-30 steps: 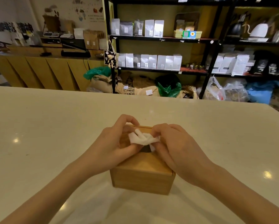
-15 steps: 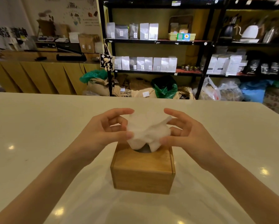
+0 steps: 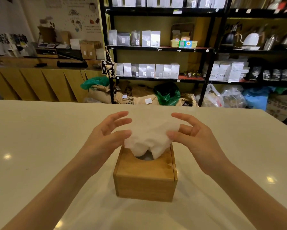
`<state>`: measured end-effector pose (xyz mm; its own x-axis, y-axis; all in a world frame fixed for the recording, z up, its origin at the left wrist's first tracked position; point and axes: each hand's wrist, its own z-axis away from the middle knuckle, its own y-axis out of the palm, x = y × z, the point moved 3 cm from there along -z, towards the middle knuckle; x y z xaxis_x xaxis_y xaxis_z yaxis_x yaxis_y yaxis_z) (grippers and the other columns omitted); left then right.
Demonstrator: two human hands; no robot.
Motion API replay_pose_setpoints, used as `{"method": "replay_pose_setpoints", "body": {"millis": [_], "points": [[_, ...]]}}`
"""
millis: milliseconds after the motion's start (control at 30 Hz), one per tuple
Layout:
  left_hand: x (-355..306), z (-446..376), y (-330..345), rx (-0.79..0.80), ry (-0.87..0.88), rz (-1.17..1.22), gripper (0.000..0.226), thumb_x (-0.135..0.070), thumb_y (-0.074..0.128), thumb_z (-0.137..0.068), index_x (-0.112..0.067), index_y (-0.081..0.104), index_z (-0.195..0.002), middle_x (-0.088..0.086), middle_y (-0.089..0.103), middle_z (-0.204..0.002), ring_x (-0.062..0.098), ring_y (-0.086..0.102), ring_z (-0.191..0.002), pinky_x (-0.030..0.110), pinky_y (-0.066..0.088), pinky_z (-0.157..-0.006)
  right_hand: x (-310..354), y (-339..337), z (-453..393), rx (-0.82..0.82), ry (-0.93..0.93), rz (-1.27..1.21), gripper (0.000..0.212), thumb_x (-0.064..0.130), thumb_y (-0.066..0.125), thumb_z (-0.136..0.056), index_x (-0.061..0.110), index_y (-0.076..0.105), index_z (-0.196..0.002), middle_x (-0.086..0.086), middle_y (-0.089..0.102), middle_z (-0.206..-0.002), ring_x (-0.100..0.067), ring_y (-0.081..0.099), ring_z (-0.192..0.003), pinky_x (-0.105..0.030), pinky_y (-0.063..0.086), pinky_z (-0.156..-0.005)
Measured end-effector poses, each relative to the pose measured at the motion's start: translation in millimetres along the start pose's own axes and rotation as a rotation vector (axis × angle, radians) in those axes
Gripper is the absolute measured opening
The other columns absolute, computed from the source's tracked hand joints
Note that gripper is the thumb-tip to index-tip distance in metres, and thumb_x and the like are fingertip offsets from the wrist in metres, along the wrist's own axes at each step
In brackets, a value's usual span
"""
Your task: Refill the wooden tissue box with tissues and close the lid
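A square wooden tissue box (image 3: pixel 146 183) stands on the white table (image 3: pixel 39 146) with its lid shut. A white tissue (image 3: pixel 150 133) sticks up, fluffed, out of the round hole in the lid. My left hand (image 3: pixel 109 135) is at the tissue's left side with fingers spread and the thumb tip touching its edge. My right hand (image 3: pixel 194 136) mirrors it on the right, fingers spread and thumb tip against the tissue's lower right corner. Neither hand grips the box.
The table's far edge runs across the middle of the view. Beyond it stand black shelves (image 3: pixel 159 48) with bags and kettles, sacks on the floor, and a wooden counter (image 3: pixel 39 83) at the left.
Both hands pulled the tissue up out of the lid hole, lifted off the box top and moved apart. Their fingers have spread wider and the tissue has fanned out.
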<state>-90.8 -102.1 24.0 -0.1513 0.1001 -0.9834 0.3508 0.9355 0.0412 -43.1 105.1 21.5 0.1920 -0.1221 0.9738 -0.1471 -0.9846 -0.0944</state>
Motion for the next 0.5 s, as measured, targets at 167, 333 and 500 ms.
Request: {"method": "replay_pose_setpoints", "body": {"millis": [167, 333, 500], "points": [[-6.6, -8.2, 3.3, -0.066, 0.043, -0.127, 0.04, -0.013, 0.066, -0.079, -0.04, 0.055, -0.107, -0.017, 0.059, -0.111, -0.002, 0.059, -0.095, 0.015, 0.05, -0.07, 12.3, 5.0, -3.1, 0.097, -0.09, 0.196, 0.05, 0.008, 0.063, -0.083, 0.033, 0.045, -0.124, 0.009, 0.072, -0.097, -0.004, 0.067, -0.092, -0.016, 0.055, -0.073], [-27.1, -24.9, -0.5, -0.043, 0.11, -0.273, 0.041, -0.018, 0.063, -0.082, -0.037, 0.05, -0.117, -0.021, 0.056, -0.11, -0.009, 0.06, -0.09, 0.014, 0.046, -0.071, 36.8, -4.0, -8.1, 0.124, -0.17, 0.471, 0.056, 0.023, 0.063, -0.084, 0.038, 0.036, -0.131, 0.022, 0.055, -0.108, 0.0, 0.055, -0.103, -0.019, 0.044, -0.087], [-61.5, -46.7, 2.0, 0.08, 0.02, -0.536, 0.032, -0.035, 0.055, -0.088, -0.037, 0.05, -0.119, -0.012, 0.051, -0.124, 0.012, 0.049, -0.115, 0.032, 0.043, -0.095, 94.5, -25.3, 0.8, 0.101, -0.263, 0.493, 0.065, 0.03, 0.069, -0.077, 0.04, 0.036, -0.132, 0.021, 0.054, -0.122, 0.004, 0.049, -0.115, -0.026, 0.041, -0.1]]}}
